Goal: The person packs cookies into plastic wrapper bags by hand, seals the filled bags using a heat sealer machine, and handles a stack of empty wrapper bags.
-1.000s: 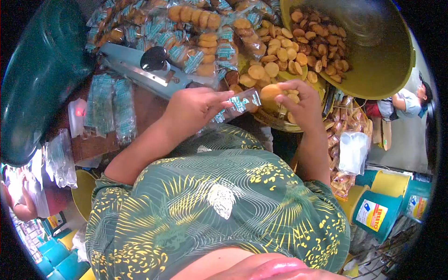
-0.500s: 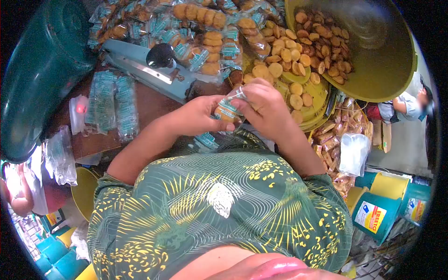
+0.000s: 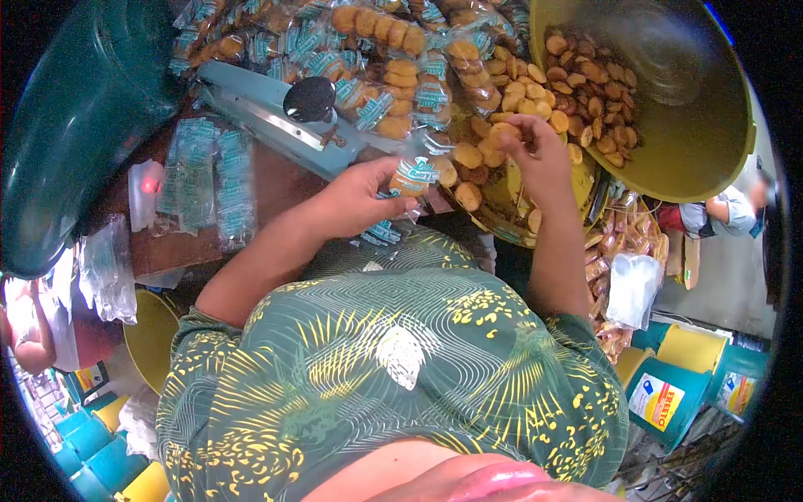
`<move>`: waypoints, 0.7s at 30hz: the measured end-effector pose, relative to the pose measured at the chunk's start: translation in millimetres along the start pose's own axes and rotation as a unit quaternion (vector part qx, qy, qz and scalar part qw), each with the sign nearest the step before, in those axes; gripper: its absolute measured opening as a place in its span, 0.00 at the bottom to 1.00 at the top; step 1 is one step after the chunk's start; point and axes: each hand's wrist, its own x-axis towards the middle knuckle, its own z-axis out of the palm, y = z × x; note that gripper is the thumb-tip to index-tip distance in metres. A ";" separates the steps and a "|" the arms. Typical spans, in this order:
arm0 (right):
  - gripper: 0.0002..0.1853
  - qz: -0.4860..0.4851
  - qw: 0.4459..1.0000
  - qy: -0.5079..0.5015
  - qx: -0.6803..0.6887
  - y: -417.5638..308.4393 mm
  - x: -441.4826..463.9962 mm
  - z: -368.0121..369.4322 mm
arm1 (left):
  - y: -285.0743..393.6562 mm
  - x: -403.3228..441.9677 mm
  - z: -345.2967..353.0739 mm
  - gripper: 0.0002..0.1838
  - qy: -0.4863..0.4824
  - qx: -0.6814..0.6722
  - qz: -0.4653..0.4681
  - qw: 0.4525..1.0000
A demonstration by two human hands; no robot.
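My left hand [image 3: 372, 191] grips a small clear plastic bag [image 3: 416, 174] with teal print, upright in front of my chest, with something golden-brown inside its lower part. Over to the right, my right hand [image 3: 544, 159] pinches a round golden cookie [image 3: 502, 134] between thumb and fingers. That hand is above a yellow tray-like surface [image 3: 590, 184] strewn with loose cookies [image 3: 512, 88]. Behind the bag lie several filled cookie packs [image 3: 381, 29] in a heap. A light-blue bag sealer [image 3: 251, 94] with a black knob stands left of them.
A tipped yellow bucket [image 3: 703, 125] holds more cookies at the back right. Flat printed bags [image 3: 191, 176] lie on the brown table [image 3: 272, 180]. A large dark green container [image 3: 84, 125] stands at left. Wrapped packs [image 3: 615, 230] are at right; another person [image 3: 728, 209] is beyond.
My right hand has left the bag and moved right to the loose cookies, where it now holds one. The left hand keeps the bag in nearly the same place.
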 end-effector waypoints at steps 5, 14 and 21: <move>0.11 -0.099 0.990 -0.003 0.105 -31.1 -15.9 1.6 | 6.4 1.5 8.2 0.23 -0.040 0.118 0.023 0.992; 0.13 -0.170 0.963 -0.193 0.086 -52.0 -19.5 17.8 | 23.4 -3.6 15.3 0.27 -0.026 0.060 -0.043 0.997; 0.17 -0.266 0.947 -0.177 0.040 -66.6 -25.9 33.0 | 21.6 -6.2 18.1 0.33 -0.026 0.000 -0.029 0.999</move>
